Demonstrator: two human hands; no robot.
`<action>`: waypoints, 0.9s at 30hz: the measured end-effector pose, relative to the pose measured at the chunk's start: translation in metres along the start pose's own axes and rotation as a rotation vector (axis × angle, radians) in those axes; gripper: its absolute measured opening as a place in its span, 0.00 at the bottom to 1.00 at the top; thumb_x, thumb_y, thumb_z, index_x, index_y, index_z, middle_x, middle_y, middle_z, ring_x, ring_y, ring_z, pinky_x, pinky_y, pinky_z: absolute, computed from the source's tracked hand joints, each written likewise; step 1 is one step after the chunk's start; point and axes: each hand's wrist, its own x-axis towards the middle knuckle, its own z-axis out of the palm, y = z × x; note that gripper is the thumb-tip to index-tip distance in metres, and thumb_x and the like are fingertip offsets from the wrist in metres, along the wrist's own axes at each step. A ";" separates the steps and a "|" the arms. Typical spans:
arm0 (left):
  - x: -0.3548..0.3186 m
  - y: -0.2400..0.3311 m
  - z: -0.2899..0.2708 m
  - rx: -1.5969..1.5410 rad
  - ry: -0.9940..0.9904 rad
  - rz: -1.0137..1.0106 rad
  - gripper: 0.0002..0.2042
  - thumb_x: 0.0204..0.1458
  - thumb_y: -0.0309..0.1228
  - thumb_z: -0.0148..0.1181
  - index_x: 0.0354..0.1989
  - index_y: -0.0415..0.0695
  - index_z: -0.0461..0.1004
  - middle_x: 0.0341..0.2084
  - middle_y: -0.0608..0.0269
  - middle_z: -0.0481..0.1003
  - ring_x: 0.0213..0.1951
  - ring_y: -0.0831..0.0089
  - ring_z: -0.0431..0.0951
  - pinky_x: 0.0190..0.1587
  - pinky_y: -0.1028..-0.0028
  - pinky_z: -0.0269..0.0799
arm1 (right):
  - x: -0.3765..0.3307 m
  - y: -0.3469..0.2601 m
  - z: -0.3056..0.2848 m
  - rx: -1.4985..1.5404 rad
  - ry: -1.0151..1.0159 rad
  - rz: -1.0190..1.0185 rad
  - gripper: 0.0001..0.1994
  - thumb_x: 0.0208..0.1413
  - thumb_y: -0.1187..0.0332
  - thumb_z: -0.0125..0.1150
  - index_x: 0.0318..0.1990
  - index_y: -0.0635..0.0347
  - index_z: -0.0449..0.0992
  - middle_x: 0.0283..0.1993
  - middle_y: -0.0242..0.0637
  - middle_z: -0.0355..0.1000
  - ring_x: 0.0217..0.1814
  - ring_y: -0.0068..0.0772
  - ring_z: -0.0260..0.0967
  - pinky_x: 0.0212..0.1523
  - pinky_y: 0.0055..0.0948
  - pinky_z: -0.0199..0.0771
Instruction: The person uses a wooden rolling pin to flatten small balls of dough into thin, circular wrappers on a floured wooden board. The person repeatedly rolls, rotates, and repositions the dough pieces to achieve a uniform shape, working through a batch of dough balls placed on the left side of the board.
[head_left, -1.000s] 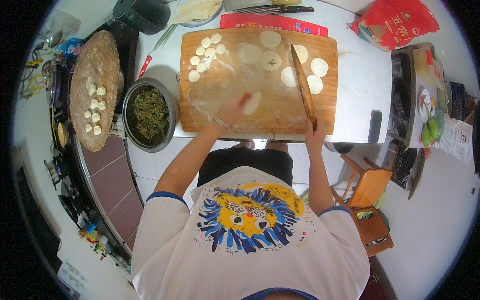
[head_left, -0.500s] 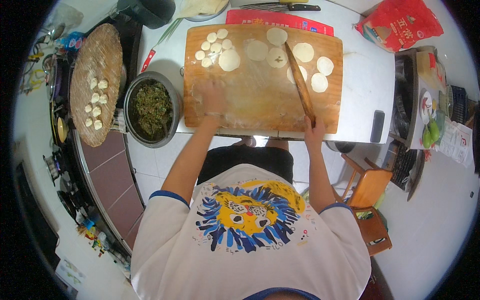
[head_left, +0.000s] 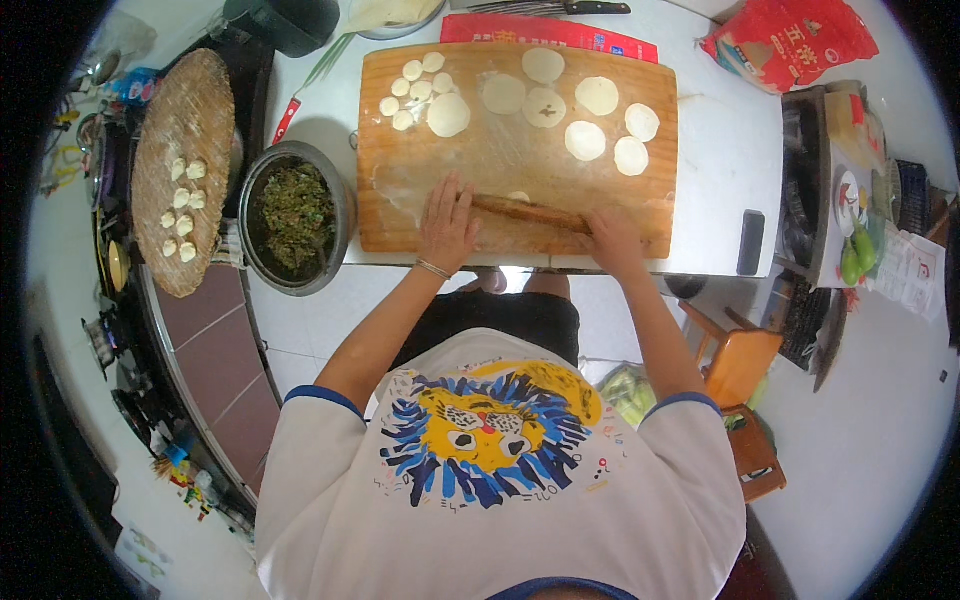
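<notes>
Both hands press down flat on a wooden rolling pin (head_left: 528, 212) that lies across the near part of a big wooden board (head_left: 390, 215). The left hand (head_left: 446, 222) rests open on the pin's left end, fingers spread out. The right hand (head_left: 612, 238) lies over the pin's right end, with fingers bent a little around it. A small bit of white dough (head_left: 518, 197) peeks out just behind the pin. Farther back on the board lie flat round dough skins (head_left: 585, 140) and a bunch of little dough lumps (head_left: 410, 95). Left of the board sits a dark pot of chopped green filling (head_left: 292, 214). Beside the pot is a round woven tray (head_left: 170, 110) with finished dumplings (head_left: 180, 210) on it.
</notes>
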 end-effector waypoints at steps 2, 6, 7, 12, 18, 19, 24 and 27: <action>0.004 -0.005 -0.001 0.029 -0.124 -0.050 0.32 0.52 0.36 0.54 0.65 0.40 0.54 0.66 0.48 0.51 0.67 0.52 0.49 0.67 0.55 0.44 | 0.014 -0.005 0.005 -0.067 0.037 -0.065 0.21 0.49 0.56 0.62 0.48 0.55 0.70 0.53 0.41 0.66 0.55 0.46 0.65 0.47 0.41 0.70; 0.035 -0.024 0.016 0.101 -0.136 -0.072 0.34 0.54 0.43 0.52 0.67 0.41 0.51 0.68 0.50 0.48 0.68 0.54 0.46 0.68 0.56 0.40 | 0.054 -0.013 -0.001 -0.118 0.299 -0.067 0.28 0.51 0.53 0.59 0.58 0.52 0.65 0.66 0.45 0.54 0.67 0.48 0.52 0.62 0.46 0.56; 0.037 -0.027 0.018 0.131 -0.078 -0.045 0.35 0.54 0.44 0.52 0.67 0.41 0.50 0.68 0.50 0.46 0.69 0.54 0.46 0.68 0.56 0.40 | 0.060 -0.015 -0.006 -0.122 0.326 -0.038 0.30 0.51 0.52 0.58 0.61 0.52 0.63 0.69 0.45 0.50 0.71 0.48 0.47 0.65 0.49 0.50; -0.014 -0.018 0.004 0.091 -0.262 -0.031 0.34 0.55 0.46 0.49 0.67 0.41 0.50 0.67 0.50 0.48 0.68 0.52 0.46 0.68 0.56 0.39 | 0.025 -0.014 0.021 -0.206 0.205 -0.024 0.32 0.56 0.48 0.50 0.67 0.44 0.55 0.73 0.41 0.42 0.75 0.46 0.36 0.66 0.66 0.32; 0.049 -0.030 0.013 0.119 -0.060 -0.127 0.36 0.53 0.47 0.52 0.67 0.40 0.50 0.68 0.50 0.47 0.68 0.52 0.45 0.68 0.56 0.39 | 0.071 -0.025 0.005 -0.279 0.343 0.063 0.31 0.57 0.49 0.49 0.68 0.41 0.54 0.73 0.41 0.42 0.74 0.48 0.38 0.66 0.66 0.32; 0.057 -0.032 0.012 0.134 -0.041 -0.129 0.37 0.53 0.47 0.52 0.67 0.40 0.50 0.68 0.50 0.46 0.68 0.52 0.45 0.68 0.56 0.39 | 0.076 -0.021 0.010 -0.282 0.353 0.075 0.31 0.57 0.49 0.49 0.68 0.41 0.54 0.73 0.41 0.42 0.74 0.48 0.39 0.66 0.66 0.33; -0.003 -0.013 -0.003 0.109 -0.159 -0.061 0.34 0.53 0.44 0.52 0.65 0.37 0.53 0.67 0.47 0.47 0.68 0.50 0.45 0.67 0.54 0.41 | 0.031 -0.016 0.024 -0.219 0.239 -0.065 0.31 0.55 0.52 0.54 0.66 0.44 0.56 0.69 0.42 0.51 0.69 0.50 0.47 0.65 0.63 0.39; -0.004 -0.016 0.008 0.126 -0.083 -0.091 0.33 0.53 0.42 0.53 0.64 0.36 0.54 0.66 0.44 0.50 0.67 0.49 0.48 0.65 0.54 0.45 | 0.016 -0.013 0.026 -0.108 0.122 -0.128 0.27 0.53 0.55 0.58 0.60 0.48 0.62 0.59 0.43 0.62 0.59 0.49 0.60 0.60 0.57 0.51</action>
